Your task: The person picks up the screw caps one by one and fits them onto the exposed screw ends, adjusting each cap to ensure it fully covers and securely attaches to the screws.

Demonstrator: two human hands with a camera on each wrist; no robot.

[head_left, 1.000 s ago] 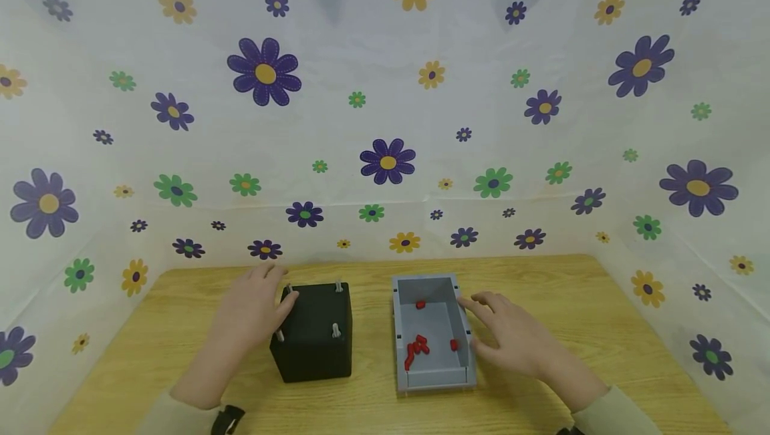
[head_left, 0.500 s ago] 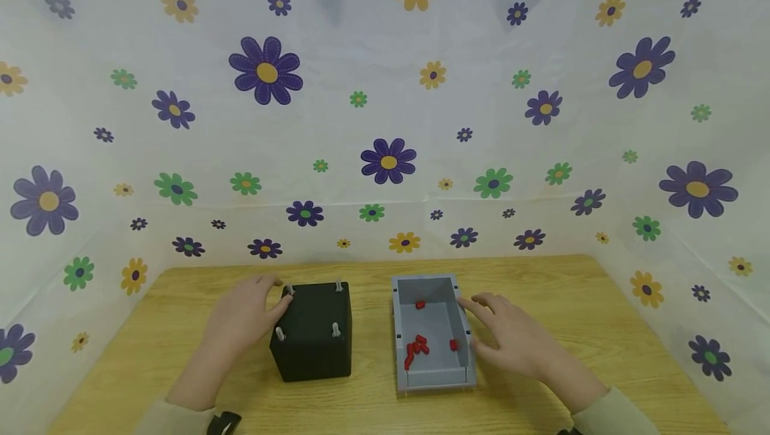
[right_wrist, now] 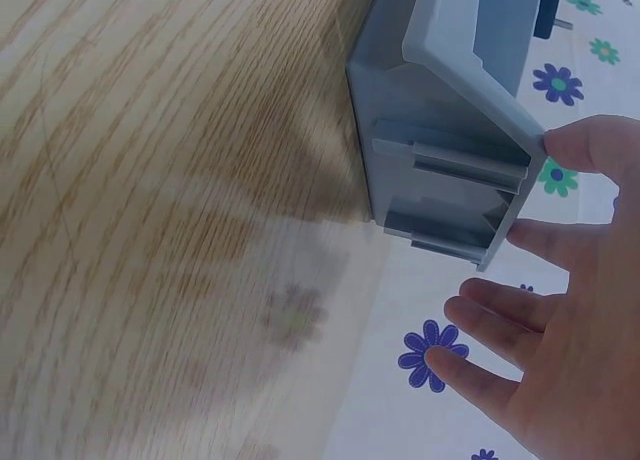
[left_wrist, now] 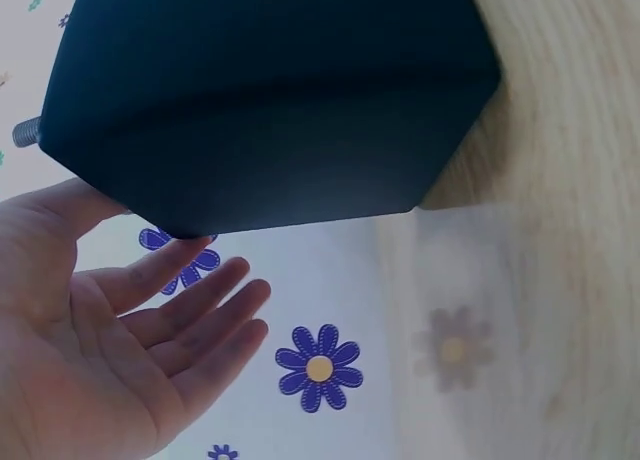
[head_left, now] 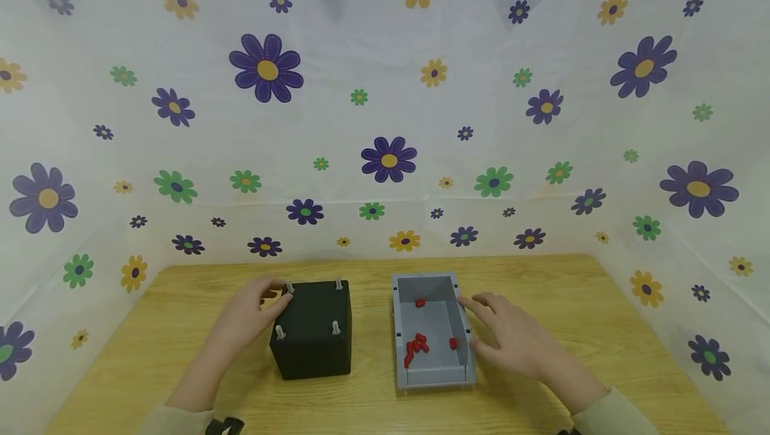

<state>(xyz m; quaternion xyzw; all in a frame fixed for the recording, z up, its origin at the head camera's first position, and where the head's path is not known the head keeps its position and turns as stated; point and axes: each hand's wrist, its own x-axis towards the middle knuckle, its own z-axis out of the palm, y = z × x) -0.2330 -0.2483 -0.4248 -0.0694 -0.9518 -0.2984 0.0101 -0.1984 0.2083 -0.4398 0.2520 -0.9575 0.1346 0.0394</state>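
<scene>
While left grip [head_left: 246, 309], loosely extended and holding nothing, touches the black block [head_left: 314, 311] on the table [head_left: 369, 328], right grip [head_left: 506, 333] likewise touches the grey tray [head_left: 436, 375]; an uneven push could tip the tray, spilling loose red pieces [head_left: 421, 339].

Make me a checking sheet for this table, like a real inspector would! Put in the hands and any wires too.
Surface: wood-grain table.
Job's things: black box with four posts on top; gray bin beside it, apart, with red pieces inside.
Clutter: nothing seen.
Hands: left hand at the black box's far left corner; right hand at the gray bin's right rim.
Cables: nothing seen.
Surroundings: white flowered sheet behind and at both sides.
</scene>
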